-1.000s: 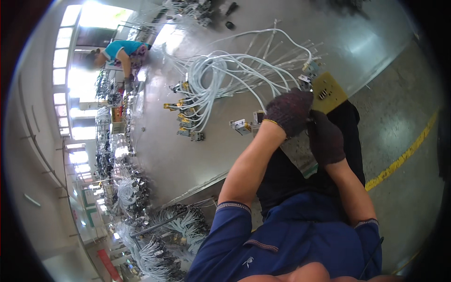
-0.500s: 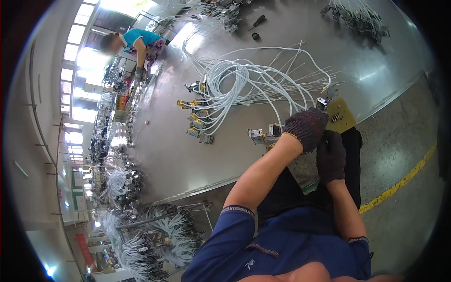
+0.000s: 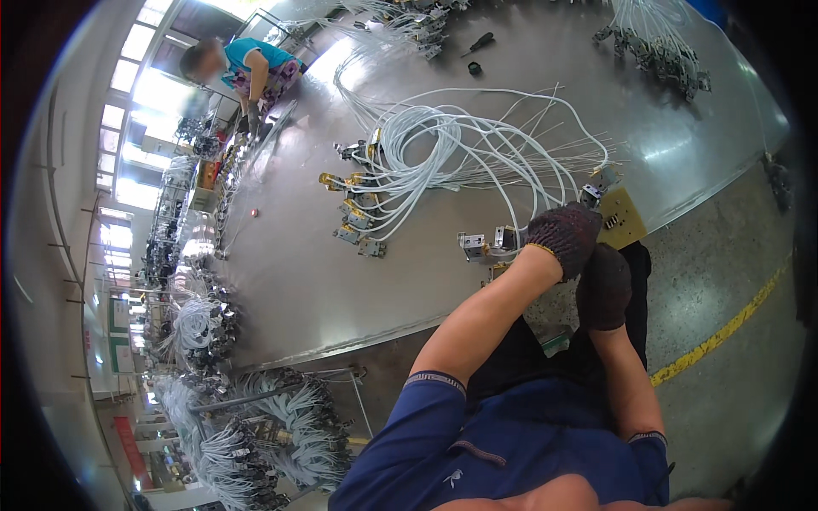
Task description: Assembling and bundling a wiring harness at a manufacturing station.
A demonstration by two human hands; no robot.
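The left hand (image 3: pixel 564 237), gloved, rests at the desk (image 3: pixel 341 289) edge, just right of a metal connector block (image 3: pixel 484 245) that ends a white cable bundle (image 3: pixel 460 153). The right hand (image 3: pixel 603 285) sits below it, off the desk. Whether either grip is clamped cannot be told. The cables run up and left, so the left hand is nearer.

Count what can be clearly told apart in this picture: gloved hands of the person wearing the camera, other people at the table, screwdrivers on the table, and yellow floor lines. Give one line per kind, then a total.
Gloved hands: 2 (left, right)
Other people: 1
Screwdrivers: 1
Yellow floor lines: 1
Total: 5
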